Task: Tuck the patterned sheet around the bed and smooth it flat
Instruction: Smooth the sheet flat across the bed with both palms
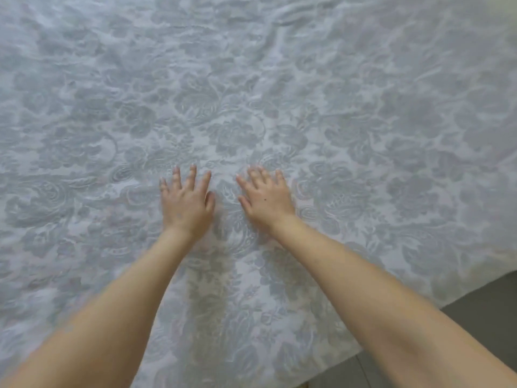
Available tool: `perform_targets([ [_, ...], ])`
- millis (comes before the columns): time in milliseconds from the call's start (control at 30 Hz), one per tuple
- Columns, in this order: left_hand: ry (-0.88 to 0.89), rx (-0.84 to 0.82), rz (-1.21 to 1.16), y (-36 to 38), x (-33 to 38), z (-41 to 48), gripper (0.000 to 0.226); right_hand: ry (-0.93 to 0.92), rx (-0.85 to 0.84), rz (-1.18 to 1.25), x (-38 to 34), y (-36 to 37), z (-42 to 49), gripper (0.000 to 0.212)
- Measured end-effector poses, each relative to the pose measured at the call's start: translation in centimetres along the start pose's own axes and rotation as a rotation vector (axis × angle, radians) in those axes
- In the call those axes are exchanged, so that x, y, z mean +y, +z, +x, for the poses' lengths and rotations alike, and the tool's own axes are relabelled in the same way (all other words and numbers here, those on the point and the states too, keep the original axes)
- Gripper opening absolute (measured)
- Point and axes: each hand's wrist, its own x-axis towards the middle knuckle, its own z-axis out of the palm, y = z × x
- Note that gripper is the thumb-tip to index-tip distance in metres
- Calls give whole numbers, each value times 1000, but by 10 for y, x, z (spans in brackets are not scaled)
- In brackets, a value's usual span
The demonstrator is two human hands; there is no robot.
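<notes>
We have both hands flat on the patterned sheet (251,107), palms down, holding nothing. The left hand (187,201) has its fingers straight and spread; the right hand (265,198) has its fingers straight and closer together. The two sit near each other, apart, thumbs facing inward, both bare forearms reaching in from the near edge.

We judge the step as smoothing — tucking isn't visible from here. To do it well, we keep the palms flat and the pressure light, then sweep outward from the middle toward the edges so slack goes off the side instead of bunching between the hands. Dragging with fingertips would likely pull the cloth into new ridges.

The sheet covers nearly the whole view: pale ground, grey-blue floral and paisley print, thin woven cloth by the look of it. Around the hands it lies fairly flat. Farther off, toward the top, we see shallow ripples and a few longer creases — those areas likely need passes next.

At lower right the sheet's edge runs diagonally, with dark floor (481,312) beyond it. We can't tell whether that edge is tucked.
</notes>
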Motion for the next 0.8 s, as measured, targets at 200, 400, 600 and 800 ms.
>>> perform_targets([
  [200, 195, -46, 17, 85, 128, -57, 61, 277, 24, -44, 182, 57, -91, 62],
  [400, 525, -184, -79, 66, 156, -90, 53, 883, -116, 80, 284, 43, -197, 58],
  [600, 38, 120, -94, -12, 116, 49, 50, 484, 182, 220, 204, 7, -89, 55],
  [800, -59, 25, 31, -16, 137, 212, 57, -166, 105, 39, 180, -13, 52, 51],
])
